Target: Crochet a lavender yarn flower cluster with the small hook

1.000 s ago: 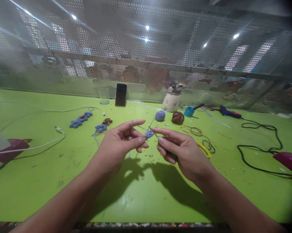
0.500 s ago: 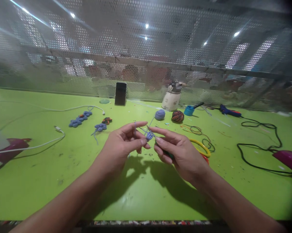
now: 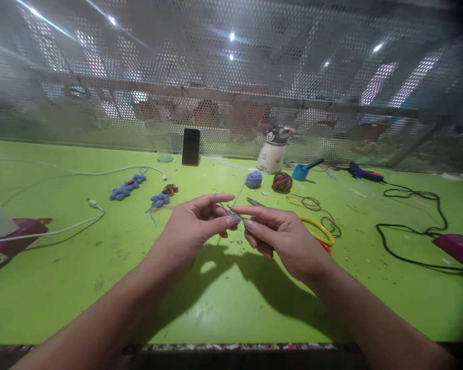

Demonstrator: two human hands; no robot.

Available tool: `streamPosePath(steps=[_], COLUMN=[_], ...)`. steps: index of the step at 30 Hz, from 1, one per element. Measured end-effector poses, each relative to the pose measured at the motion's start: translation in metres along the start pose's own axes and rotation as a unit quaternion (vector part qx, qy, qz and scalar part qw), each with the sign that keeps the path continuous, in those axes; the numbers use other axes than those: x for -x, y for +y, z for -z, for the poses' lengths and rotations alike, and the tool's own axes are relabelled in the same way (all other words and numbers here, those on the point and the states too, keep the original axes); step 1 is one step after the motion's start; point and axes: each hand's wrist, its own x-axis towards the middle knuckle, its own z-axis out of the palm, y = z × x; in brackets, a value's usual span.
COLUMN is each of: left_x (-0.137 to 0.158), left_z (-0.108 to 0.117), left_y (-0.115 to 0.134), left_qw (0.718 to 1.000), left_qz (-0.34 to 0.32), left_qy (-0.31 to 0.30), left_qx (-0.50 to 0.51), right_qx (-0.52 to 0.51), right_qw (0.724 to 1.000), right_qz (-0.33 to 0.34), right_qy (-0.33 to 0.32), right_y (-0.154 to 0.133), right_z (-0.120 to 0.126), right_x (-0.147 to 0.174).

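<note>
My left hand (image 3: 202, 218) pinches a small blue-purple crochet piece (image 3: 237, 218) between thumb and fingers. A strand of yarn loops over its raised index finger and runs back to a blue-purple yarn ball (image 3: 254, 179). My right hand (image 3: 273, 229) is closed around a crochet hook, whose dark green handle lies mostly hidden in the palm; the hook's tip meets the piece. Behind the right hand lie scissors with yellow and red handles (image 3: 326, 234), their blades partly covered. Left of my hands are finished blue crochet flowers (image 3: 160, 200) and a flower strip (image 3: 127, 188).
A dark multicoloured yarn ball (image 3: 282, 182), white bottle (image 3: 272, 154), blue tape dispenser-like item (image 3: 300, 172) and phone (image 3: 190, 147) stand toward the back. A glue gun (image 3: 365, 173) lies right with its black cord. Purple power strips (image 3: 457, 249) and white cables flank the green table (image 3: 200, 318).
The crochet piece has turned and shows less of itself between my fingers. My right hand has shifted slightly, and the scissor blades now show behind it.
</note>
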Motion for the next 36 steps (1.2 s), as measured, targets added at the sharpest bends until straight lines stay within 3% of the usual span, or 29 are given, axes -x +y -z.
streamPosePath(steps=[9,17,26,29,32,36], left_x=[-0.001,-0.002,-0.006,-0.005,-0.003,-0.001], left_z=[0.001,-0.003,0.0,0.001,-0.001,-0.004], left_y=[-0.003,-0.004,-0.005,-0.007,-0.014,-0.023], left_qw=[1.0,0.999,0.998,0.993,0.962,0.872], left_qz=[-0.02,-0.026,-0.041,-0.061,-0.145,-0.311], left_qy=[-0.009,-0.008,-0.019,-0.016,-0.007,0.002], left_qx=[-0.019,-0.041,-0.054,-0.104,-0.232,-0.378], right_qx=[-0.097,0.036,0.041,0.052,0.058,-0.026], right_qw=[0.995,0.999,0.998,0.998,0.996,0.997], right_qz=[-0.034,0.003,-0.002,-0.013,-0.032,-0.044], right_qy=[-0.005,0.038,0.048,0.046,0.059,0.064], right_y=[-0.003,0.0,-0.005,-0.004,0.0,0.006], right_z=[-0.003,-0.003,0.001,0.001,0.001,-0.003], right_x=[0.001,-0.002,-0.002,-0.002,-0.004,-0.007])
